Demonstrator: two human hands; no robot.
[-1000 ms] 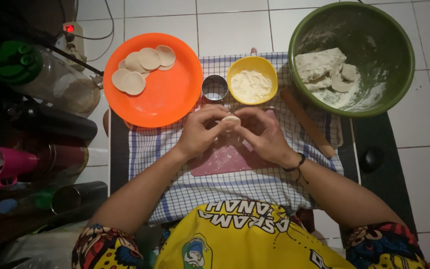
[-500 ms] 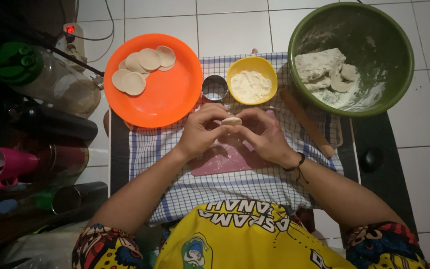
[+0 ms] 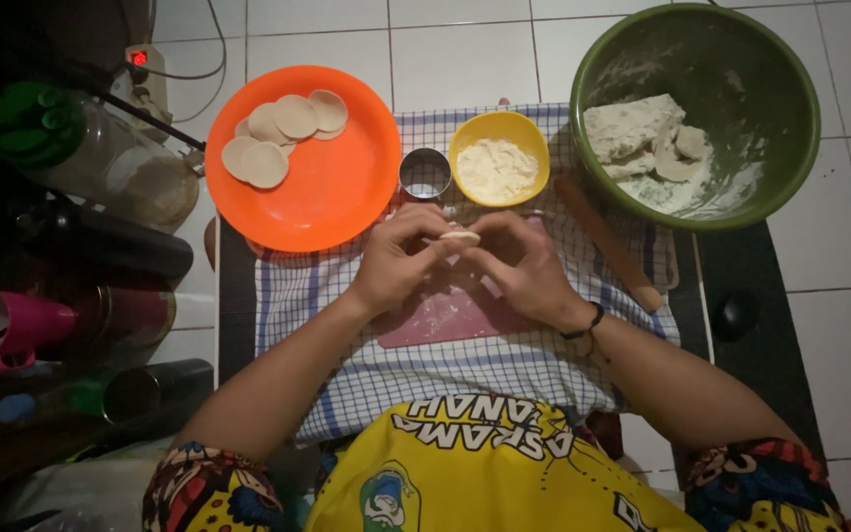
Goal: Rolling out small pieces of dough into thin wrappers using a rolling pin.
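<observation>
Checked cloth (image 3: 425, 374); dough disc (image 3: 461, 236) flat, crosswise

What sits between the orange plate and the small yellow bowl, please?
In the head view, a small round metal cutter stands on the checked cloth between the orange plate and the yellow bowl of flour.

No packages, labels, signs or screens are in view.
</observation>
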